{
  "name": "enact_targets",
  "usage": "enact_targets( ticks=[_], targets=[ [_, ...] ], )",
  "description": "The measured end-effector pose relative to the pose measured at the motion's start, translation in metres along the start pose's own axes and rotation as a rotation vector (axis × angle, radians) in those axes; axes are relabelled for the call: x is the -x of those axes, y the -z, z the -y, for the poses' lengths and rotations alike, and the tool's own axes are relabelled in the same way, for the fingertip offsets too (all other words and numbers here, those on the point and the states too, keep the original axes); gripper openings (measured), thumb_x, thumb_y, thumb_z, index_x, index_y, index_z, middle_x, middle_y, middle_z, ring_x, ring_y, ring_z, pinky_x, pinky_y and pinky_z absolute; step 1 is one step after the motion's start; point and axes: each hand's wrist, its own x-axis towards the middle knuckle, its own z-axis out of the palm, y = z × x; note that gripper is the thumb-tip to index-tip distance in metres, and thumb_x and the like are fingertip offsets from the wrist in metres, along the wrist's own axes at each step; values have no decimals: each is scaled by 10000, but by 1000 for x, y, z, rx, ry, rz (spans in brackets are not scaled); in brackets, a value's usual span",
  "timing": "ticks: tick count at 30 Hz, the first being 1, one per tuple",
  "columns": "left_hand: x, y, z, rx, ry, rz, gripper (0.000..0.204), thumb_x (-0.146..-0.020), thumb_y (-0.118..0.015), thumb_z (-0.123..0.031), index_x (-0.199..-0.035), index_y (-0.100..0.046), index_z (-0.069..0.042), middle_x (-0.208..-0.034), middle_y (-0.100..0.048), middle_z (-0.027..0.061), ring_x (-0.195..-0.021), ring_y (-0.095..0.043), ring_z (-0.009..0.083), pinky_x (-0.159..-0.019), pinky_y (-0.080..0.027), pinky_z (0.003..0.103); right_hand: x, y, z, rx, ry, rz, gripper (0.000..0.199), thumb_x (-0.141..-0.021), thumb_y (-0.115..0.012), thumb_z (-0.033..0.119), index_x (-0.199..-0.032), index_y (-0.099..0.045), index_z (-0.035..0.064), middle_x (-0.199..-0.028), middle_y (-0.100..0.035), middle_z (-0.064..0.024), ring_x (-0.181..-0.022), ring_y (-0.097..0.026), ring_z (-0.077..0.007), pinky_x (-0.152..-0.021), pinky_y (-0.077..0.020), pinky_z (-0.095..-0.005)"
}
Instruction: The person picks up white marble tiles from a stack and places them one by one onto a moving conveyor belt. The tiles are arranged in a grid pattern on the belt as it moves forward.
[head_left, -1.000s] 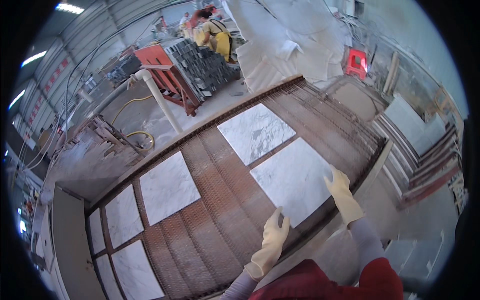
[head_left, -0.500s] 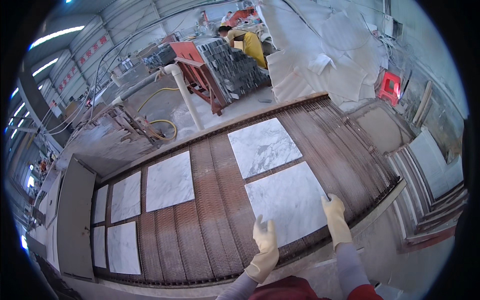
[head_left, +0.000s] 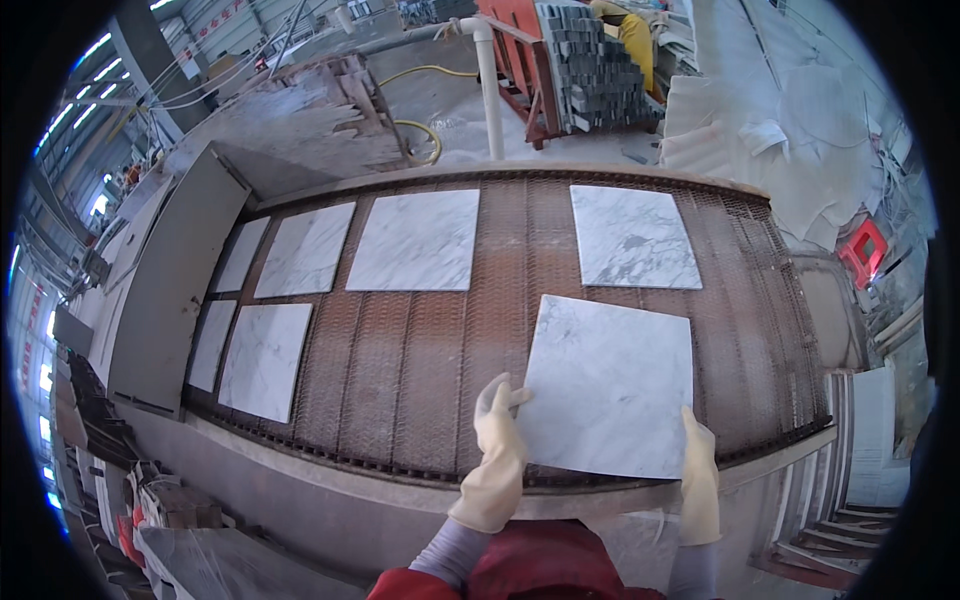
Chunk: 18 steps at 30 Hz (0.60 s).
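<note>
Your left hand and right hand frame the near-right marble tile at its edges; whether either pinches, I cannot tell.

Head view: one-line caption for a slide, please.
Gloved left hand and right hand at opposite edges of a veined white slab over a brown mesh belt.
</note>
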Motion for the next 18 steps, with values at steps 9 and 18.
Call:
enact_targets(
  ticks=[9,18],
  targets=[
    [-61,149,-104,79,-176,-326,247,-888,-647,-225,-1064,-731,-74,-717,-685,113,-675,-548,159,-736,-435,303,85,-177,-13,116,-8,137,638,-922,-642,484,-1247,-626,-66,-1196,-659,-172,-1107,-586,-249,-958,-439,-387],
    [-160,289,-163,51,-227,-502,307,-923,-584,-333,-1071,-743,-115,-612,-600,41,-638,-473,154,-655,-413,332,115,-337,-42,325,43,283,584,-906,-628,509,-1184,-688,0,-1175,-692,-205,-1118,-637,-324,-942,-469,-408]
  ],
)
